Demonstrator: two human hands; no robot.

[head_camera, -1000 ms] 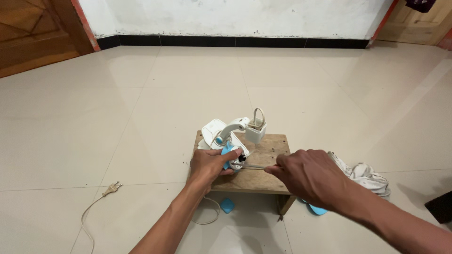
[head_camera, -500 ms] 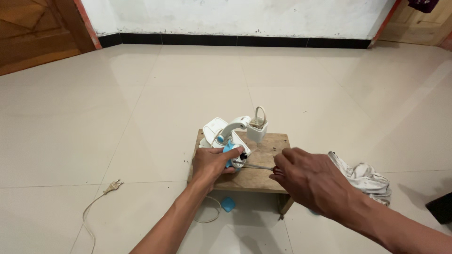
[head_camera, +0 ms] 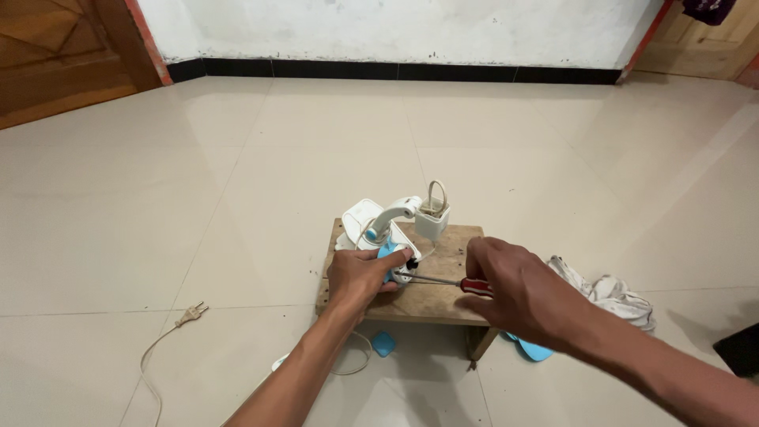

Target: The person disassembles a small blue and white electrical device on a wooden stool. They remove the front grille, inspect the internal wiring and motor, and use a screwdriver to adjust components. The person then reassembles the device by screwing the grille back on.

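Note:
A white and blue appliance [head_camera: 385, 229] with a curved handle lies opened on a low wooden stool [head_camera: 431, 296]. My left hand [head_camera: 362, 278] grips its near end and holds it down on the wood. My right hand [head_camera: 514, 291] is closed around a red-handled screwdriver [head_camera: 447, 281], whose metal tip points left into the appliance beside my left fingers. A small white box with a wire loop [head_camera: 432, 217] stands upright on the stool just behind.
A white cord runs over the tiled floor to a plug [head_camera: 190, 315] at the left. A small blue piece [head_camera: 383, 343] lies under the stool's front, another blue part [head_camera: 531, 349] and a crumpled white cloth [head_camera: 613, 296] to its right. A dark object [head_camera: 739, 349] sits far right.
My right hand has shifted slightly toward the appliance with the screwdriver. My left hand keeps the same grip.

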